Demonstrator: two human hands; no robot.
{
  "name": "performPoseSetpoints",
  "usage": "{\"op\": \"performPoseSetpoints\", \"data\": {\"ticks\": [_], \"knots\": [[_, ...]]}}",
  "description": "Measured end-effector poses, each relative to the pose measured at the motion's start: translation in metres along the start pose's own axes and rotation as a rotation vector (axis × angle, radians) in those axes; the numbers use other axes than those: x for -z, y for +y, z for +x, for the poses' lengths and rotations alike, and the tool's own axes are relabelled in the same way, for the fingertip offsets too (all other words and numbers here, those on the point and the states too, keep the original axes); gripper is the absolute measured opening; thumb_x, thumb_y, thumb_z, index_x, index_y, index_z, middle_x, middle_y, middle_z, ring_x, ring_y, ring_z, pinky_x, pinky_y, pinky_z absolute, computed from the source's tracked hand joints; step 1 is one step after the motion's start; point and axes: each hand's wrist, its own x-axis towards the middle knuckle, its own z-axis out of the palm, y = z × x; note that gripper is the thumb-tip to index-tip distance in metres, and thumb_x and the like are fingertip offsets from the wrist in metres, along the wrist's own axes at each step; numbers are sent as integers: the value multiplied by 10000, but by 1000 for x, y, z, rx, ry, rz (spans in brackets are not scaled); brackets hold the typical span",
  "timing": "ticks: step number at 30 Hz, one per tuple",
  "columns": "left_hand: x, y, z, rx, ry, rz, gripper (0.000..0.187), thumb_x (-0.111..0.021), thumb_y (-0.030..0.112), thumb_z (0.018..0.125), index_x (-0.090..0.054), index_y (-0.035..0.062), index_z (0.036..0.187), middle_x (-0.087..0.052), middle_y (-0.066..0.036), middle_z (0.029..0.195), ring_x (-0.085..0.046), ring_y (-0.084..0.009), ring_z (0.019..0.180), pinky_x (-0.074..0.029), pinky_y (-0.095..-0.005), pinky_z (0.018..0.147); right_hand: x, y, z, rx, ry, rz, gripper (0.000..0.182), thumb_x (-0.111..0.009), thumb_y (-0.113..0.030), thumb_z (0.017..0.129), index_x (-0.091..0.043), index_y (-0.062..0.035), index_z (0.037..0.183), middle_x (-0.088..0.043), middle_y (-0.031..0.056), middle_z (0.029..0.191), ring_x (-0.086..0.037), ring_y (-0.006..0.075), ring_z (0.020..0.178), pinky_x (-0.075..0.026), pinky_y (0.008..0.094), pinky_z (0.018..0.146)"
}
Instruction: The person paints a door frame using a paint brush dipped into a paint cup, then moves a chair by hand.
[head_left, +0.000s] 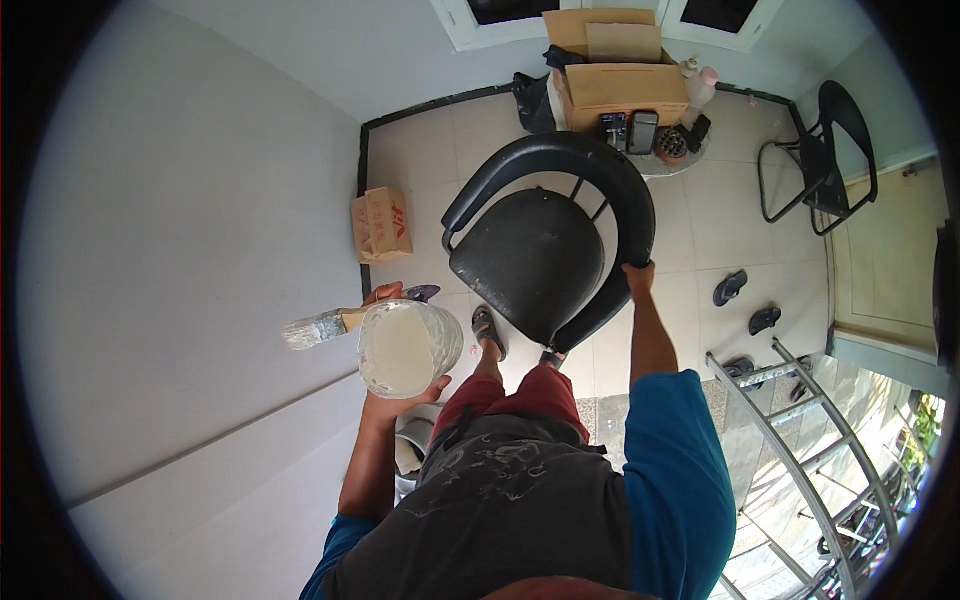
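Observation:
My left hand (425, 396) is closed around a clear plastic tub of white paint (400, 350), held up near the wall on the left. A paintbrush (325, 328) with whitened bristles lies across the far side of the tub, its bristles pointing left. Fingers of the same hand show by the brush handle. On the right, my right hand (638, 278) grips the curved armrest of a black padded chair (530, 255). The chair stands in front of my feet, its seat scuffed. Part of the right hand's fingers is hidden behind the armrest.
Beyond the chair, an open cardboard box (625, 95) stands with bottles and small items on a low table (690, 163). A small carton (382, 225) sits by the left wall. To the right are a folding chair (822, 160), loose sandals (731, 288) and a metal ladder (800, 410).

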Motion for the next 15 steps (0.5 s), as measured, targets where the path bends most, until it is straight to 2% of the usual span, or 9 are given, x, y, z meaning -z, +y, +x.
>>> {"op": "performPoseSetpoints", "data": {"ticks": [2,4,5,7,8,9,11,13,15], "knots": [[3,-11,-3,-7,-16,15,543,-935,232,649,-697,39,1097,-716,-52,977,-663,-168,903,-547,-330,794,-10,19,-24,45,96,-22,908,-895,-163,650,-445,59,1407,-616,253,1307,-614,401,1206,-491,450,1045],[12,-33,6,302,-265,236,976,-887,202,628,-420,73,1476,-481,-71,1390,-512,-218,1232,-468,-377,1009,-16,38,-53,19,65,-14,949,-898,-180,655,-413,65,1433,-616,254,1304,-614,385,1215,-498,441,1039],[10,-35,12,290,-280,231,976,-887,202,628,-420,73,1476,-481,-71,1390,-512,-218,1232,-468,-377,1009,-21,56,-70,-17,50,11,990,-896,-189,661,-373,61,1464,-615,247,1317,-621,363,1213,-507,428,1028],[0,-34,28,-255,-229,125,1034,-908,231,586,-416,70,1482,-438,-107,1458,-471,-262,1326,-435,-408,1072,-44,121,-97,-38,68,-5,1052,-896,-193,687,-292,42,1515,-611,256,1323,-628,340,1210,-513,415,1022],[-3,-31,36,-265,-243,114,1034,-908,231,586,-416,70,1482,-438,-107,1458,-471,-262,1326,-435,-408,1072,-47,148,-114,-51,-28,80,1066,-895,-279,661,-333,64,1500,-534,305,1406,-547,423,1310,-462,463,1093],[-6,-26,44,-394,-238,64,1049,-941,265,575,-425,55,1463,-476,-135,1445,-489,-290,1339,-414,-418,1107,-35,135,-154,-93,-57,-33,1054,-900,-280,703,-310,76,1501,-528,336,1398,-536,442,1318,-459,467,1096],[-6,-19,60,-531,-256,0,1065,-974,298,564,-433,39,1445,-515,-163,1431,-507,-318,1353,-393,-428,1141,-27,161,-199,-128,-139,-129,1056,-902,-269,715,-294,79,1505,-558,362,1351,-559,448,1291,-461,471,1091],[-5,-16,73,-679,-333,-67,1142,-987,284,533,-387,24,1469,-420,-205,1506,-417,-339,1428,-347,-459,1176,-18,189,-231,-178,-184,-162,1033,-882,-287,714,-314,72,1500,-577,351,1338,-576,434,1274,-469,464,1080],[-6,-14,79,-679,-394,-166,1136,-992,278,528,-397,24,1463,-359,-205,1538,-374,-362,1451,-340,-476,1182,4,181,-268,-301,-166,-81,984,-859,-286,731,-343,59,1495,-579,327,1352,-574,416,1280,-474,454,1077]]}}
